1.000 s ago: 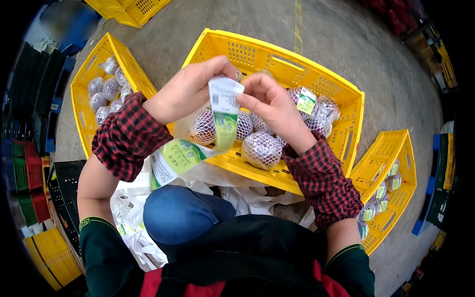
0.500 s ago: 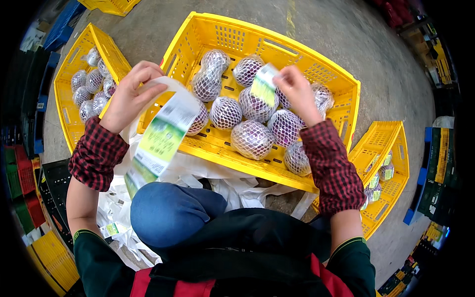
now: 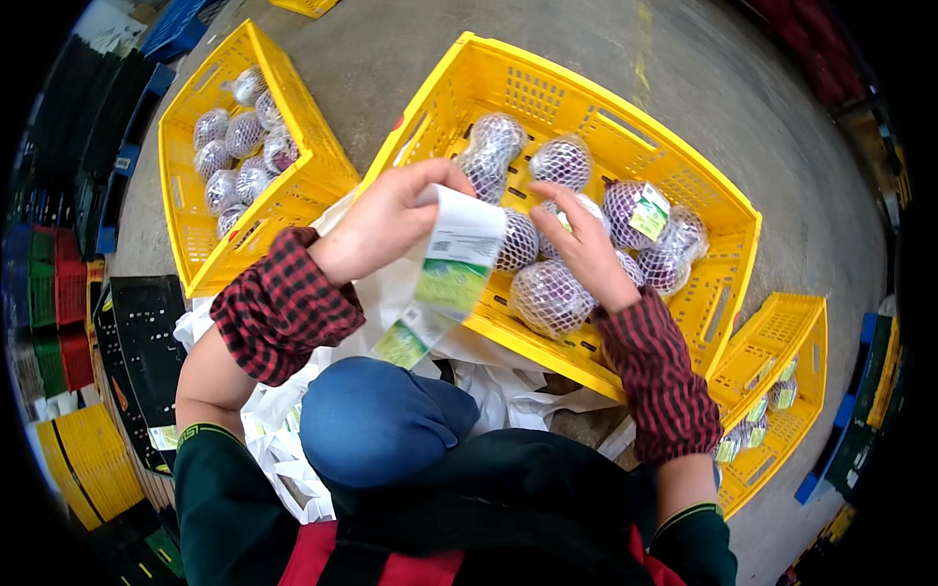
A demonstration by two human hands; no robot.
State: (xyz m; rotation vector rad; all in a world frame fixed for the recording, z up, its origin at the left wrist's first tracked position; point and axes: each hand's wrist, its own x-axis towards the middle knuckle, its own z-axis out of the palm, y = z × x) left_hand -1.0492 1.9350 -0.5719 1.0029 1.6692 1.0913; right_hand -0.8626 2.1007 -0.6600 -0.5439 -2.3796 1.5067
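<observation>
My left hand (image 3: pixel 389 223) is closed on a strip of green and white labels (image 3: pixel 457 256), which hangs down over the near edge of the crate. My right hand (image 3: pixel 589 262) is just right of the strip, fingers apart, with nothing visible in it. Beneath the hands stands a large yellow crate (image 3: pixel 625 107). Inside it lie several round purple vegetables, perhaps red cabbages, in white foam nets and clear wrap, such as a netted purple vegetable (image 3: pixel 560 163). One on the right carries a green and white label (image 3: pixel 650 212). My right hand partly hides the middle ones.
At the left, a tilted yellow crate (image 3: pixel 311 146) holds several netted purple vegetables. Another yellow crate (image 3: pixel 787 415) at the lower right holds labelled ones. White backing strips (image 3: pixel 508 391) lie tangled by my knee (image 3: pixel 376 420). Stacked crates (image 3: pixel 93 469) line the left.
The label in my right hand is now on a purple vegetable at the right. That hand has come back, opened, toward the strip. The view has shifted, moving the crates rightward.
</observation>
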